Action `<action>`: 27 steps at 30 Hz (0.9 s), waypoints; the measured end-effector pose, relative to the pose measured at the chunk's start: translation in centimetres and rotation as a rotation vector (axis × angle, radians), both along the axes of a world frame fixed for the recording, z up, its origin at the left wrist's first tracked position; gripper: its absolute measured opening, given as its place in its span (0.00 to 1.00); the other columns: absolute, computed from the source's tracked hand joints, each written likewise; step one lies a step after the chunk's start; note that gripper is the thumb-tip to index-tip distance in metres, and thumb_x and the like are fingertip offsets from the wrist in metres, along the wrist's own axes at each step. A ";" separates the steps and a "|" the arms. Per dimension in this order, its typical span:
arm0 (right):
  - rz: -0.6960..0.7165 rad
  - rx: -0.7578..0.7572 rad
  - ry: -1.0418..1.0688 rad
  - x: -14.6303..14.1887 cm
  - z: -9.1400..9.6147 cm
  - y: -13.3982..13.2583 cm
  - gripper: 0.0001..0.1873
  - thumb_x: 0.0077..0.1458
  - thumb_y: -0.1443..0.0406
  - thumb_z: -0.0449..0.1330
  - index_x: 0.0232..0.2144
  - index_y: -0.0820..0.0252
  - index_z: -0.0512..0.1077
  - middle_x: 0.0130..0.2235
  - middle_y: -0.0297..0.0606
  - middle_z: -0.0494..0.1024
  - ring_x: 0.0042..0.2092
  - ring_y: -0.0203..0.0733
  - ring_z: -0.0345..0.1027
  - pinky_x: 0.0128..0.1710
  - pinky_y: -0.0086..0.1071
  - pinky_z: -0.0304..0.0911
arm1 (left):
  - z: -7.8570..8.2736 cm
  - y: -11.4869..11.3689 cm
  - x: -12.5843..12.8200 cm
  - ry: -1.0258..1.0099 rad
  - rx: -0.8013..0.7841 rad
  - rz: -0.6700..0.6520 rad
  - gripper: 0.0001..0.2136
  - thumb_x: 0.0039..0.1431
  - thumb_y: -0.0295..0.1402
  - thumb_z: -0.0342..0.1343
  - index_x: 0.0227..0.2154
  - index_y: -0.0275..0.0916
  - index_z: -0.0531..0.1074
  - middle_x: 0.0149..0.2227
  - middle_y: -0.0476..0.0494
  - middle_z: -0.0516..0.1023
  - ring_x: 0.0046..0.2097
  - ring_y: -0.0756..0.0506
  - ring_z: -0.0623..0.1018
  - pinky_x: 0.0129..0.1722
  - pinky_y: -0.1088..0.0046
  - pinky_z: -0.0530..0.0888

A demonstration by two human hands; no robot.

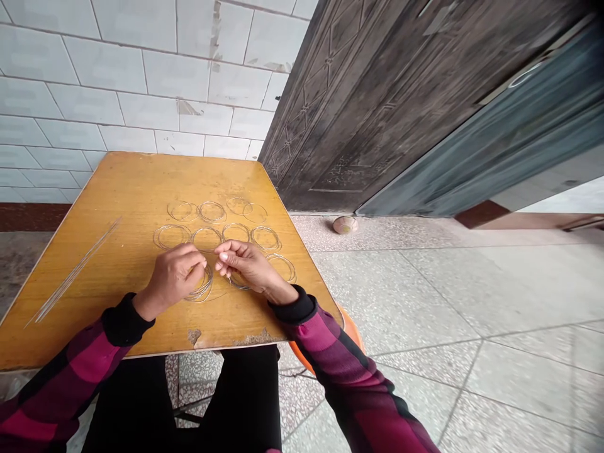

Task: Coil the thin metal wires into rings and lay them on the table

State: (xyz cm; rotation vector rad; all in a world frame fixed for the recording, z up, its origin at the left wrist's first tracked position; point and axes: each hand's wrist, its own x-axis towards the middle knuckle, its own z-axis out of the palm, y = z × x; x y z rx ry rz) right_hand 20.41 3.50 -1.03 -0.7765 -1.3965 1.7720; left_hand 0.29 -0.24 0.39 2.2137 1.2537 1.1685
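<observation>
My left hand (177,272) is closed in a pinch over the near part of the table, its thumb against the curled fingers. A coil of thin silvery wire (204,290) shows just below it, partly covered. Close by on the right, my right hand (248,265) is also pinched, thumb to fingertips, above another wire coil mostly hidden under it. What sits between either hand's fingers is too thin to make out. Beyond the hands, several wire rings (212,212) lie in rough rows, and one more ring (282,267) shows right of my right hand.
Several straight wires (78,270) lie along the left of the yellow wooden table (141,182). The table meets a white tiled wall (108,69). An orange stool (352,330) is at the right edge, and a ball (345,224) rests on the floor by the dark door (349,138).
</observation>
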 end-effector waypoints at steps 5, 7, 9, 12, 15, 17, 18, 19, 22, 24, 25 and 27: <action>-0.117 0.630 -0.181 0.6 1.0 -0.5 0.26 0.54 0.49 0.66 0.52 0.51 0.73 0.55 0.43 0.75 0.57 0.47 0.68 0.54 0.44 0.68 | 0.3 0.6 -0.4 -0.185 -0.066 0.108 0.10 0.54 0.29 0.54 0.18 0.39 0.69 0.21 0.50 0.68 0.26 0.49 0.67 0.30 0.71 0.62; -0.095 0.869 -0.304 0.5 1.1 -0.8 0.44 0.47 0.48 0.70 0.63 0.49 0.62 0.66 0.46 0.63 0.67 0.54 0.55 0.64 0.53 0.56 | 0.3 0.7 -0.5 -0.243 -0.122 0.128 0.10 0.53 0.29 0.54 0.17 0.39 0.70 0.21 0.50 0.70 0.26 0.49 0.68 0.30 0.71 0.63; -0.067 1.009 -0.418 0.2 0.9 -1.0 0.58 0.44 0.46 0.71 0.69 0.49 0.49 0.69 0.49 0.56 0.70 0.58 0.48 0.68 0.58 0.48 | 0.2 0.7 -0.4 -0.282 -0.176 0.156 0.09 0.52 0.30 0.54 0.17 0.39 0.70 0.21 0.50 0.70 0.26 0.49 0.69 0.30 0.71 0.63; -0.039 1.073 -0.487 -0.2 0.3 -1.2 0.66 0.44 0.44 0.69 0.71 0.49 0.35 0.71 0.53 0.51 0.71 0.59 0.47 0.68 0.57 0.47 | 0.0 0.6 -0.2 -0.321 -0.211 0.180 0.09 0.51 0.31 0.54 0.17 0.39 0.70 0.20 0.51 0.70 0.25 0.50 0.67 0.29 0.72 0.63; -0.048 1.082 -0.462 -0.5 -0.5 -1.0 0.70 0.43 0.42 0.68 0.71 0.48 0.25 0.71 0.55 0.48 0.70 0.61 0.50 0.67 0.57 0.51 | -0.1 0.5 0.0 -0.349 -0.246 0.192 0.08 0.50 0.31 0.54 0.17 0.39 0.70 0.19 0.52 0.69 0.25 0.50 0.67 0.29 0.72 0.63; -0.077 1.093 -0.436 -0.6 -0.9 -0.8 0.71 0.43 0.41 0.67 0.70 0.48 0.22 0.71 0.56 0.47 0.69 0.61 0.51 0.66 0.57 0.52 | -0.2 0.4 0.1 -0.367 -0.274 0.204 0.09 0.49 0.31 0.54 0.16 0.39 0.69 0.18 0.52 0.68 0.25 0.50 0.66 0.28 0.72 0.62; -0.099 1.098 -0.428 -0.7 -1.0 -0.8 0.72 0.42 0.40 0.67 0.70 0.48 0.21 0.71 0.56 0.47 0.68 0.61 0.52 0.66 0.57 0.53 | -0.3 0.4 0.2 -0.381 -0.285 0.210 0.09 0.49 0.31 0.54 0.16 0.39 0.68 0.18 0.52 0.67 0.24 0.50 0.66 0.28 0.72 0.62; -0.122 1.103 -0.427 -0.7 -1.1 -0.7 0.72 0.42 0.40 0.66 0.70 0.48 0.21 0.71 0.57 0.47 0.68 0.61 0.54 0.65 0.58 0.55 | -0.3 0.5 0.2 -0.397 -0.294 0.216 0.10 0.49 0.32 0.54 0.15 0.39 0.67 0.18 0.52 0.66 0.24 0.50 0.65 0.28 0.72 0.62; -0.181 1.111 -0.435 -0.8 -1.0 -0.7 0.69 0.43 0.39 0.65 0.70 0.49 0.24 0.70 0.57 0.48 0.65 0.61 0.58 0.63 0.59 0.58 | -0.6 0.6 0.2 -0.434 -0.294 0.229 0.11 0.49 0.33 0.54 0.15 0.39 0.66 0.17 0.53 0.65 0.23 0.50 0.64 0.27 0.72 0.61; -0.211 1.119 -0.446 -0.8 -0.7 -0.9 0.68 0.44 0.38 0.63 0.70 0.49 0.25 0.69 0.58 0.49 0.64 0.61 0.60 0.62 0.60 0.59 | -0.7 0.7 0.1 -0.431 -0.281 0.239 0.11 0.49 0.33 0.54 0.15 0.39 0.66 0.17 0.53 0.65 0.23 0.51 0.64 0.27 0.72 0.61; -0.223 1.125 -0.455 -0.8 -0.7 -1.1 0.68 0.44 0.38 0.63 0.70 0.49 0.24 0.69 0.58 0.49 0.64 0.61 0.60 0.62 0.60 0.59 | -0.8 0.7 0.1 -0.427 -0.271 0.248 0.11 0.49 0.33 0.54 0.15 0.39 0.66 0.17 0.53 0.64 0.23 0.51 0.64 0.27 0.72 0.61; -0.229 1.145 -0.495 -0.9 -0.6 -1.3 0.68 0.44 0.37 0.63 0.70 0.50 0.24 0.69 0.58 0.50 0.64 0.61 0.60 0.62 0.61 0.59 | -0.8 0.8 0.1 -0.420 -0.251 0.261 0.11 0.49 0.33 0.55 0.15 0.39 0.65 0.17 0.53 0.64 0.23 0.51 0.64 0.27 0.72 0.61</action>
